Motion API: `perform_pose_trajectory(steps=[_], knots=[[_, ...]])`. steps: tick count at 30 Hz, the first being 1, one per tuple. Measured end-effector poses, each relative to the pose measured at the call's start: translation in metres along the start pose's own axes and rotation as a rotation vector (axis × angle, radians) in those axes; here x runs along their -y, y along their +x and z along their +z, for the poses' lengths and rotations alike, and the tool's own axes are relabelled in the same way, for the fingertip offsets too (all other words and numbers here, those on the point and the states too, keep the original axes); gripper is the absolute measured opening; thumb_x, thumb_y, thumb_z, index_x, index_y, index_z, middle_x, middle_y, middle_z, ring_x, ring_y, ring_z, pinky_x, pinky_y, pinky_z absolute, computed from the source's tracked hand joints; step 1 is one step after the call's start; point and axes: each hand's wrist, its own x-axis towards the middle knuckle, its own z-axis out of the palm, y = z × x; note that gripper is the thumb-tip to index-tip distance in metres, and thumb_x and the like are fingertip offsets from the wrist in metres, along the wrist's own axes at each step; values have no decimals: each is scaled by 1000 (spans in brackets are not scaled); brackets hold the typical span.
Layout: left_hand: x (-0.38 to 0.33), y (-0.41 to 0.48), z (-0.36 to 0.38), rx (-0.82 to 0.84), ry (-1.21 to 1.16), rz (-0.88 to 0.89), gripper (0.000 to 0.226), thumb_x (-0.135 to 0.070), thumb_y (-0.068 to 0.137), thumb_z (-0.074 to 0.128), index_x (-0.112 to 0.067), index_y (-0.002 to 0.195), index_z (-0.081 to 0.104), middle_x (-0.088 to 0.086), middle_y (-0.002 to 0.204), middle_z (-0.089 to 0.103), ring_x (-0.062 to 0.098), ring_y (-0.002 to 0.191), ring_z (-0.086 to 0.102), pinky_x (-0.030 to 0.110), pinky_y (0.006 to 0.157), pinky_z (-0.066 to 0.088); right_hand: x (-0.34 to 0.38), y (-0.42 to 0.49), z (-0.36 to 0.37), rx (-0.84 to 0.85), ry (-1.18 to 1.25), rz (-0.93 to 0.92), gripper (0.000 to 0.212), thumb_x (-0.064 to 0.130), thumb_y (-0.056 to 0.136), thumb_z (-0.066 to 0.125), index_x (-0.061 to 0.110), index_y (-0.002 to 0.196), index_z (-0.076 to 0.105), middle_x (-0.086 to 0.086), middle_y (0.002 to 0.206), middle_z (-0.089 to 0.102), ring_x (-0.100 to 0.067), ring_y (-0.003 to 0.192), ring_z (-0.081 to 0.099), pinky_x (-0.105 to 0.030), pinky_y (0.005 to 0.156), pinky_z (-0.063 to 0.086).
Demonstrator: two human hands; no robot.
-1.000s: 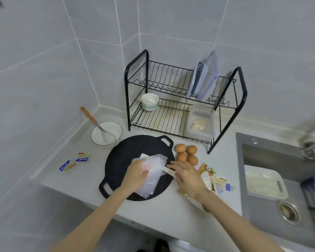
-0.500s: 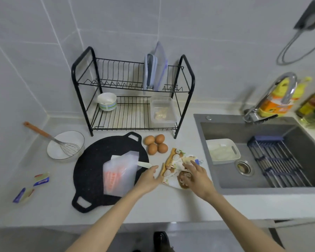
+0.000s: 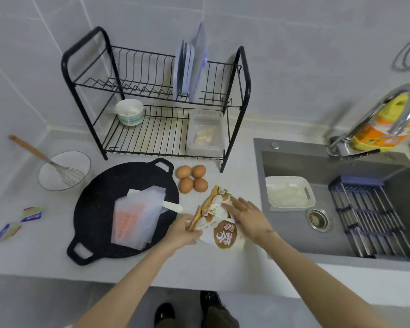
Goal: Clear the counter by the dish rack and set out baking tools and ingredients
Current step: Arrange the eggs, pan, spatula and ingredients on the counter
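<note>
Left hand [image 3: 184, 230] grips the packet [image 3: 225, 235], right hand [image 3: 249, 216] lies flat on it

eggs [image 3: 191, 178] crowding packet [image 3: 219, 221], pan [image 3: 104, 197] left

Pale grey tiled walls [image 3: 294, 43] meet behind a light counter [image 3: 45, 256]; a steel sink [image 3: 317, 166] sits at its right end.
</note>
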Motion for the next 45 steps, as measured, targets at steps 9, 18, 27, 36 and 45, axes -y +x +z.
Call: perform_pose_trajectory(steps=[9, 18, 27, 36, 45], knots=[[-6, 11, 4, -153, -120, 40, 36, 7, 77, 69, -4, 110, 60, 18, 112, 63, 22, 92, 61, 18, 57, 55, -16, -16, -2, -208, 109, -207, 48, 23, 94, 35, 25, 140, 47, 1, 140, 53, -27, 124, 55, -37, 92, 51], [-17, 14, 7, -143, -341, -77, 40, -2, 98, 42, -4, 137, 39, 16, 129, 52, 29, 112, 57, 33, 82, 51, 21, -47, 8, -258, 162, -319, 44, 43, 83, 50, 35, 126, 58, 14, 124, 63, -19, 94, 60, -32, 78, 52], [-13, -19, 14, 89, -246, -103, 26, -26, 93, 60, -12, 114, 62, 10, 111, 68, 26, 100, 66, 32, 79, 57, 34, -27, 10, -49, 570, -11, 40, 13, 86, 63, 23, 125, 63, 5, 106, 44, -20, 108, 46, -20, 95, 35], [-3, -5, 23, -59, -235, -59, 18, -1, 89, 60, -11, 104, 63, 15, 104, 68, 31, 98, 66, 40, 76, 58, 48, -29, 10, -27, 919, 269, 37, 12, 77, 71, 32, 108, 67, -7, 113, 62, -18, 85, 60, -25, 75, 54], [-53, 20, 43, 60, -183, 37, 23, -10, 97, 51, -25, 113, 59, -2, 106, 66, 17, 96, 65, 33, 68, 58, 18, -22, -13, -194, 1170, 445, 36, 5, 84, 63, 27, 112, 63, -5, 88, 63, -20, 64, 57, -24, 50, 50]])
